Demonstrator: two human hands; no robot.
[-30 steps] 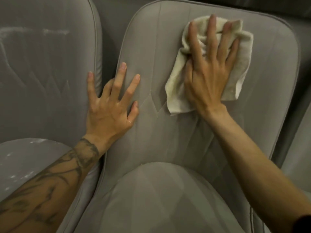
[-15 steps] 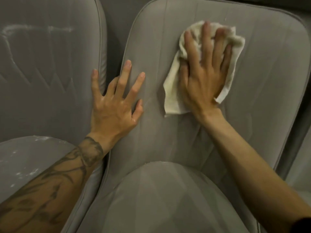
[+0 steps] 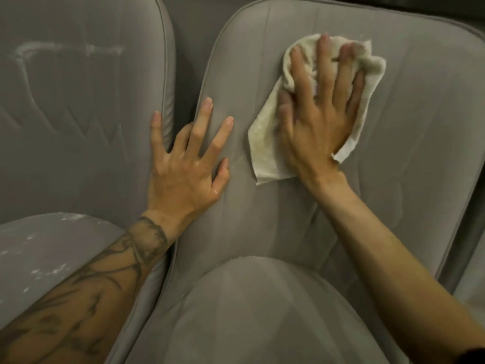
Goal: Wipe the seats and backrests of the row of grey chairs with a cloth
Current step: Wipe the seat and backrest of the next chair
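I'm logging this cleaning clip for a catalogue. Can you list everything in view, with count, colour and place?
Centre chair: one, grey, fills the middle; backrest and seat both show.
Left chair: one, grey, beside it at left; whitish smears on the backrest, white flecks on the seat.
Cloth: one, off-white, flat against the centre chair's upper backrest.
Left hand: one, fingers spread, resting on the centre backrest's left edge.
Right hand: one, pressing the cloth with straight fingers.

Grey chair backrest (image 3: 406, 166) carries cream cloth (image 3: 265, 153), pressed flat on upper part; left hand (image 3: 183, 174) rests splayed at left edge.
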